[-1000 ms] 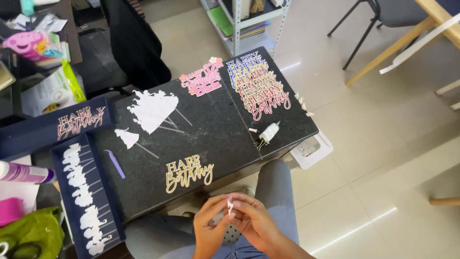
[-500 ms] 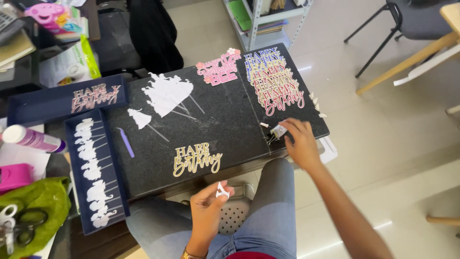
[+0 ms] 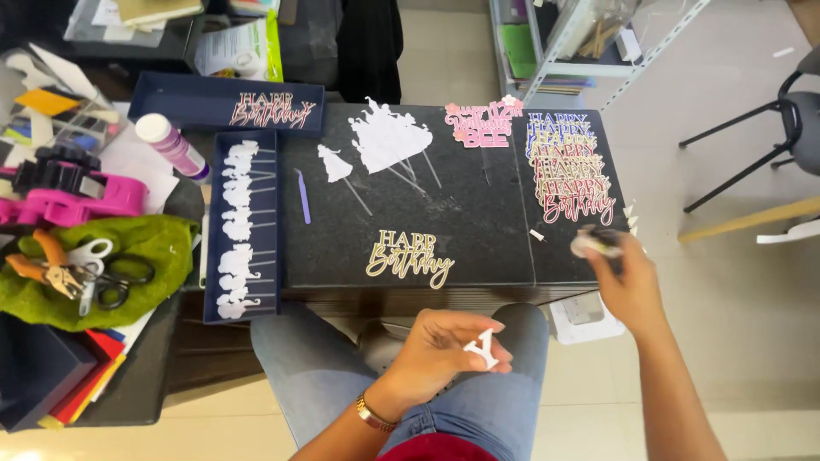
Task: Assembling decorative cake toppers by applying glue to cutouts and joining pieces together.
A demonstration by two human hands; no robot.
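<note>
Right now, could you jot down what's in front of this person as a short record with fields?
Left hand: left hand pinches a small white letter cutout over the lap
Right hand: right hand grips a small white bottle at the board's right edge
Work surface: black board across the knees
On board: gold birthday topper, stack of coloured toppers, white cutouts on sticks
Left side: navy tray of white shapes, scissors on green cloth

Matt speckled black board (image 3: 478, 222), flat paper cut-out letter (image 3: 483, 348), blue denim.
</note>
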